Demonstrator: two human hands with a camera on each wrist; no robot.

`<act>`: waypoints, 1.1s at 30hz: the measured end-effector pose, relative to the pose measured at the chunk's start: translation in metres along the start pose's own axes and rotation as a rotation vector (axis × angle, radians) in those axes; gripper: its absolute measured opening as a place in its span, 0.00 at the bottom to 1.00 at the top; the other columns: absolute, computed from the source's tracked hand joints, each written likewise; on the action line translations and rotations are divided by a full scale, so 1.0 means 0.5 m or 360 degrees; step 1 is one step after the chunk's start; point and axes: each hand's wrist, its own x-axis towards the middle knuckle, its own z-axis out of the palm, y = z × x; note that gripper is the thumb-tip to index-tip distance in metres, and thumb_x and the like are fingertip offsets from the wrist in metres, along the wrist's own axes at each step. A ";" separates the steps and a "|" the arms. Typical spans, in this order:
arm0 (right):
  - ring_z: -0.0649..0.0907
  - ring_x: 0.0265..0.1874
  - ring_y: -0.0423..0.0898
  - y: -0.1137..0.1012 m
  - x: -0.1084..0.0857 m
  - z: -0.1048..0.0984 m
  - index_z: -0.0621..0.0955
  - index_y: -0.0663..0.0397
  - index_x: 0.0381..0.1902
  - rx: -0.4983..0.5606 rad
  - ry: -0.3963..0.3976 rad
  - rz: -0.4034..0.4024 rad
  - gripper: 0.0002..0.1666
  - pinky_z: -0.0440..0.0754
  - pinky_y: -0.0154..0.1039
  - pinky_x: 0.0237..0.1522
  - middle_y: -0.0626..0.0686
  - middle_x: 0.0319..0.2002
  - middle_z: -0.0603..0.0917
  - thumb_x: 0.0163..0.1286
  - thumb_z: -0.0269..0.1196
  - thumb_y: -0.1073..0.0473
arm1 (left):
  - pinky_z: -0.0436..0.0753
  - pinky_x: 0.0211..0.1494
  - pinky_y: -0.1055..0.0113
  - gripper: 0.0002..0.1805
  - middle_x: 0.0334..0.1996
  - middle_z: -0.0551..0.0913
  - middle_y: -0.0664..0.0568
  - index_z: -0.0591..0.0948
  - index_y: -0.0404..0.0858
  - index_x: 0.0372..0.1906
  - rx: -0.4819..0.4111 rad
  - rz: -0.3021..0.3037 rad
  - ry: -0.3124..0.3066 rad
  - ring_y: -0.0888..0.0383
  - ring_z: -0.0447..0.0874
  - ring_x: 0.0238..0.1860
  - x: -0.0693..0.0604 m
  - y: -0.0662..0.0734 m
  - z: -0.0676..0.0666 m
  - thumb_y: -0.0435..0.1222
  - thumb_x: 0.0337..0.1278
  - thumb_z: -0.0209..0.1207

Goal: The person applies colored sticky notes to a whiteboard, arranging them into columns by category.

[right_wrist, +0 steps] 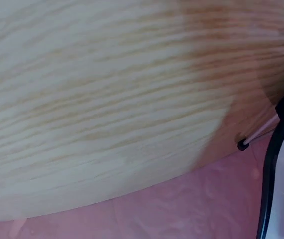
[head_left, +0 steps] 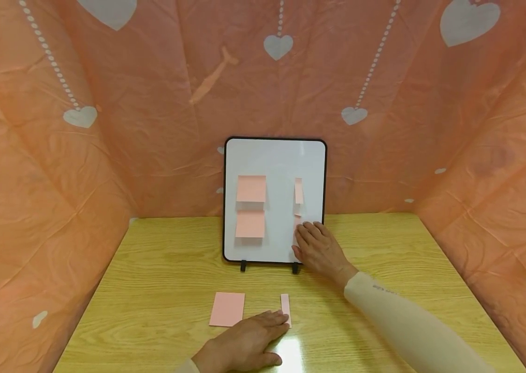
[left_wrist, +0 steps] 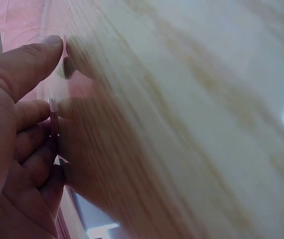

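A whiteboard (head_left: 278, 160) with a black frame stands upright on the table. Two square pink sticky notes (head_left: 251, 188) are stuck one above the other on its left side. On the right side hangs a narrow pink sticky note (head_left: 298, 190), and below it a second narrow sticky note (head_left: 297, 220) is partly covered by my right hand (head_left: 321, 249), whose extended fingers press against the board there. My left hand (head_left: 252, 341) lies on the table with its fingertips on a narrow pink sticky note pad (head_left: 285, 303). The right wrist view does not show the right hand.
Left of the narrow pad lies a square pink sticky note pad (head_left: 227, 309). Small black feet (head_left: 243, 266) hold the board up from the wood-grain table (head_left: 160, 274). Pink cloth (head_left: 151, 103) with white hearts hangs behind and at both sides.
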 end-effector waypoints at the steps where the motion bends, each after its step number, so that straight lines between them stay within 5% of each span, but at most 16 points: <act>1: 0.85 0.60 0.54 -0.001 -0.001 0.000 0.86 0.61 0.60 0.0002 -0.0009 0.0000 0.36 0.81 0.52 0.68 0.56 0.57 0.89 0.88 0.37 0.45 | 0.71 0.80 0.61 0.37 0.81 0.66 0.53 0.70 0.42 0.80 0.0005 -0.0001 0.0000 0.55 0.64 0.81 0.000 0.000 0.000 0.59 0.78 0.54; 9: 0.84 0.62 0.54 -0.004 -0.004 -0.002 0.84 0.61 0.63 -0.0014 -0.0067 -0.0003 0.36 0.79 0.51 0.70 0.56 0.59 0.88 0.89 0.35 0.45 | 0.76 0.76 0.63 0.30 0.77 0.73 0.54 0.78 0.43 0.73 0.0119 0.0010 0.0085 0.57 0.70 0.77 0.006 0.001 -0.002 0.57 0.80 0.51; 17: 0.83 0.62 0.54 -0.004 -0.008 -0.001 0.83 0.60 0.64 -0.0024 -0.0102 -0.0014 0.34 0.79 0.51 0.71 0.56 0.60 0.87 0.88 0.38 0.45 | 0.80 0.70 0.67 0.18 0.65 0.80 0.56 0.84 0.47 0.59 0.0226 0.0117 0.0308 0.60 0.78 0.67 0.020 0.001 -0.005 0.51 0.79 0.56; 21: 0.83 0.63 0.54 -0.004 -0.010 -0.001 0.82 0.60 0.66 -0.0030 -0.0130 -0.0023 0.34 0.78 0.51 0.72 0.56 0.62 0.86 0.88 0.39 0.45 | 0.80 0.71 0.64 0.16 0.61 0.81 0.58 0.84 0.46 0.59 0.0227 0.0050 0.0368 0.60 0.78 0.66 0.036 -0.005 -0.017 0.48 0.80 0.56; 27: 0.80 0.68 0.54 -0.004 -0.015 -0.009 0.76 0.60 0.73 -0.0005 -0.0266 -0.0022 0.33 0.73 0.51 0.76 0.57 0.68 0.82 0.87 0.41 0.44 | 0.79 0.73 0.59 0.20 0.65 0.82 0.52 0.82 0.41 0.67 0.0362 -0.0109 0.0437 0.55 0.78 0.69 0.070 -0.034 -0.081 0.44 0.80 0.55; 33: 0.78 0.69 0.54 -0.007 -0.018 -0.008 0.75 0.61 0.75 -0.0004 -0.0332 -0.0019 0.33 0.71 0.52 0.78 0.57 0.70 0.80 0.83 0.52 0.45 | 0.76 0.77 0.58 0.23 0.66 0.82 0.48 0.80 0.37 0.69 0.0605 -0.0172 0.0640 0.52 0.79 0.69 0.126 -0.077 -0.174 0.40 0.76 0.61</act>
